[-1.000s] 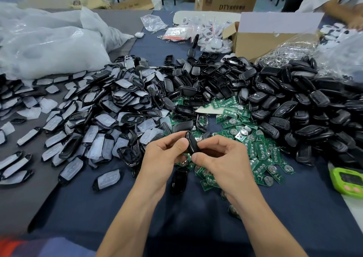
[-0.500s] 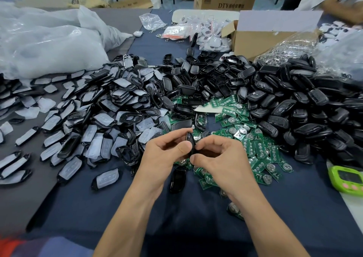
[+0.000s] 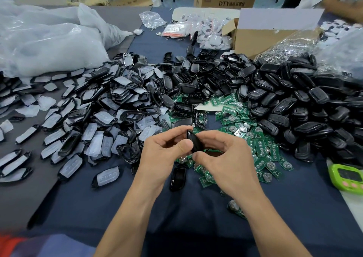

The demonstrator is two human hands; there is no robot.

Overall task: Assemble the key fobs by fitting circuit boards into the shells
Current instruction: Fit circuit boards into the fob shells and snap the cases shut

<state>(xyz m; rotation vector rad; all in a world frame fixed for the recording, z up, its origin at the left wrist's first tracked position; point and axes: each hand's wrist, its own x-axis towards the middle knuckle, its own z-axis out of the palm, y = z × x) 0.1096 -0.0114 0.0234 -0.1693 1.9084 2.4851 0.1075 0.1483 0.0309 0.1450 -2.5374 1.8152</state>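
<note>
A black key fob shell [image 3: 193,142] is held on edge above the table, between both hands. My left hand [image 3: 164,154] pinches its left side with thumb and fingers. My right hand [image 3: 222,158] grips its right side, fingers curled over the top. Whether a board sits inside it is hidden. Green circuit boards [image 3: 261,148] with silver button cells lie scattered just beyond and right of my hands. A single black shell [image 3: 177,178] lies on the blue cloth under my left wrist.
Shells with pale rubber pads [image 3: 94,119] cover the left; black shell halves [image 3: 216,76] and closed black fobs [image 3: 306,103] pile at the back and right. A green timer [image 3: 347,176] sits at the right edge. Plastic bags [image 3: 45,38] and a cardboard box [image 3: 271,34] stand behind.
Both hands stay in the same spot on the shell. The shell has tilted slightly between my fingers; nothing was picked up or put down.
</note>
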